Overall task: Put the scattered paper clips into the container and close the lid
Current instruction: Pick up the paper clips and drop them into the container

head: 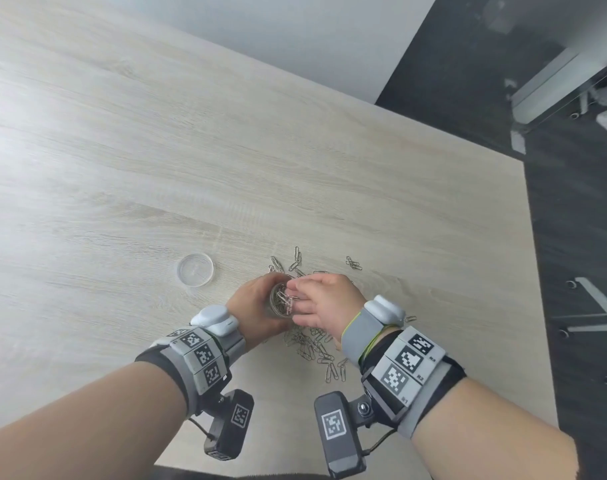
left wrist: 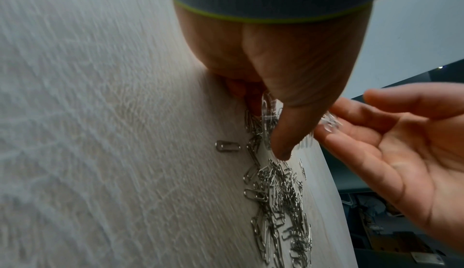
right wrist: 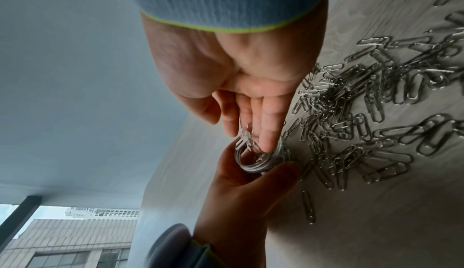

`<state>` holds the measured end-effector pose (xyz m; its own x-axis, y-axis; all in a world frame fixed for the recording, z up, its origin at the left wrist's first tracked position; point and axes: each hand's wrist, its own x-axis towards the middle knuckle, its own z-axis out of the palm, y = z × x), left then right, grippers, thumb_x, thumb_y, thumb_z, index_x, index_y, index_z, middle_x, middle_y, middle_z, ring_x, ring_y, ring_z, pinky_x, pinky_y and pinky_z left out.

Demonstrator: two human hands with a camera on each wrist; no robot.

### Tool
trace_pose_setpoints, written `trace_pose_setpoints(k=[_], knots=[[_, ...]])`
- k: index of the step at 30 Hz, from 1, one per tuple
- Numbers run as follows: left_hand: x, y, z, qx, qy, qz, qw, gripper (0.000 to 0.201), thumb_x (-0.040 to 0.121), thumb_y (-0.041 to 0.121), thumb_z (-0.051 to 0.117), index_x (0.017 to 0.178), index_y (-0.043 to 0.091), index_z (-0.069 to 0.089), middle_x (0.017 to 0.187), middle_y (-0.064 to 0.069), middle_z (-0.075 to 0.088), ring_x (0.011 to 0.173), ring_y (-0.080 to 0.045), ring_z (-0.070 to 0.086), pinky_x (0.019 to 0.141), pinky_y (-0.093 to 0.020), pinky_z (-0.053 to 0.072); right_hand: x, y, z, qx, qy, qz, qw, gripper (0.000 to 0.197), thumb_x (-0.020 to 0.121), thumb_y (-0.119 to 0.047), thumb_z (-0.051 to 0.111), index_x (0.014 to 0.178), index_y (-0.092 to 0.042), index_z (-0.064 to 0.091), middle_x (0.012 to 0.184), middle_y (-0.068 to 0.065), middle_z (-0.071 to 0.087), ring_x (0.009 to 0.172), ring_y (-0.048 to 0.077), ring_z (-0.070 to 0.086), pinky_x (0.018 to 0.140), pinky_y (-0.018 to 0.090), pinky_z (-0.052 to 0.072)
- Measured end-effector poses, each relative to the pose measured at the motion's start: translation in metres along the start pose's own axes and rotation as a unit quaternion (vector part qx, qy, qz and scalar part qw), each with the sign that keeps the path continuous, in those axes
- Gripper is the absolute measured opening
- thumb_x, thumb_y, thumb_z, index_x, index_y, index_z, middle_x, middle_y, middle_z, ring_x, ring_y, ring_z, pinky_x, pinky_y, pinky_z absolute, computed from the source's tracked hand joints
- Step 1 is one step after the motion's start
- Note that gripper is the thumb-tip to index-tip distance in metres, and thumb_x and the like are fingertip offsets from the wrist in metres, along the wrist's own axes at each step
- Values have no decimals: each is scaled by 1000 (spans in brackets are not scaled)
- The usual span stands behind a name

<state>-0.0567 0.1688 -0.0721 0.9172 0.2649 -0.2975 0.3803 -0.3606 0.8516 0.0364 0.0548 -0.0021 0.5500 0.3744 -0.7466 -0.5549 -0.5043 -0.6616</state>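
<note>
My left hand (head: 255, 306) grips a small clear round container (head: 280, 304) that stands on the wooden table (head: 156, 150) and holds several paper clips. My right hand (head: 315, 299) hovers over its mouth with the fingers straight and the thumb apart; a few clips (right wrist: 244, 139) slip off the fingertips (right wrist: 267, 143) into the container (right wrist: 258, 163). Silver paper clips (head: 309, 344) lie scattered before and behind the hands, with a dense pile (right wrist: 364, 103) beside the container. The clear round lid (head: 195, 270) lies flat to the left of the hands.
The table's right edge (head: 537, 306) runs close to the right of the clips, with dark floor beyond. A white chair base (head: 603, 306) and a desk leg (head: 537, 98) stand on that floor. A small clip group (head: 353, 263) lies apart at the right.
</note>
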Motion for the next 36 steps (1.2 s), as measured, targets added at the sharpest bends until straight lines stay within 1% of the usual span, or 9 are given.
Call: trace_pose_setpoints(k=[7,10,13,16,18,22,29,32,36], knots=[[-1,0,-1,-16,-4,-5,1000,87,50,60,63,127,22,54,112,7,62,102,-13,59,92,-33,48,-8,-3,-15,22,1,-25,999,19,94,-17,54,102,-7,69,104,10,72,98,20,70,85,41,57],[-3,-5,-5,-31,-4,-24,999,80,58,42,80,130,26,50,121,8,61,110,-11,58,99,-34,46,0,7,-39,-72,99,-74,990,17,90,-15,54,95,-19,70,99,2,73,90,17,70,77,43,58],[-5,-15,-9,-53,5,-37,998,75,63,28,86,129,34,49,126,11,61,114,-10,60,102,-37,47,16,21,-70,-202,189,-100,956,27,86,-16,53,105,-28,68,108,-5,68,73,14,63,68,41,57],[-4,-21,-17,-90,38,-61,993,73,55,39,85,118,48,50,121,15,63,106,-6,64,97,-39,51,38,30,-95,-331,217,-96,913,44,84,-16,54,127,-22,57,133,2,52,108,22,58,97,36,45],[-3,-28,-23,-118,68,-84,987,72,49,48,83,113,54,49,120,16,64,104,-5,64,97,-38,51,52,35,-100,-398,210,-82,889,54,84,-19,56,137,-20,48,142,4,41,125,25,47,109,35,35],[1,-36,-26,-128,86,-105,982,75,45,51,83,113,54,50,117,15,65,103,-12,65,98,-43,51,62,38,-93,-478,193,-93,852,63,81,-27,57,142,-26,40,145,-2,36,129,28,34,108,33,29],[5,-38,-22,-111,89,-105,984,79,46,49,81,119,46,51,114,14,66,102,-11,65,96,-42,52,33,57,-79,-551,76,-178,812,62,81,-30,53,141,-30,40,136,-6,40,124,23,34,101,39,39],[5,-38,-23,-95,90,-106,986,79,48,48,80,121,43,51,115,14,66,103,-8,64,96,-38,51,22,70,-81,-554,51,-197,807,62,79,-41,51,140,-31,41,133,-9,41,124,20,36,102,38,39],[5,-38,-22,-72,90,-101,988,77,54,41,82,123,42,50,115,14,65,102,-8,63,95,-36,51,20,73,-80,-538,108,-185,815,79,75,-62,57,143,-33,32,139,-10,34,127,19,33,103,35,38]])
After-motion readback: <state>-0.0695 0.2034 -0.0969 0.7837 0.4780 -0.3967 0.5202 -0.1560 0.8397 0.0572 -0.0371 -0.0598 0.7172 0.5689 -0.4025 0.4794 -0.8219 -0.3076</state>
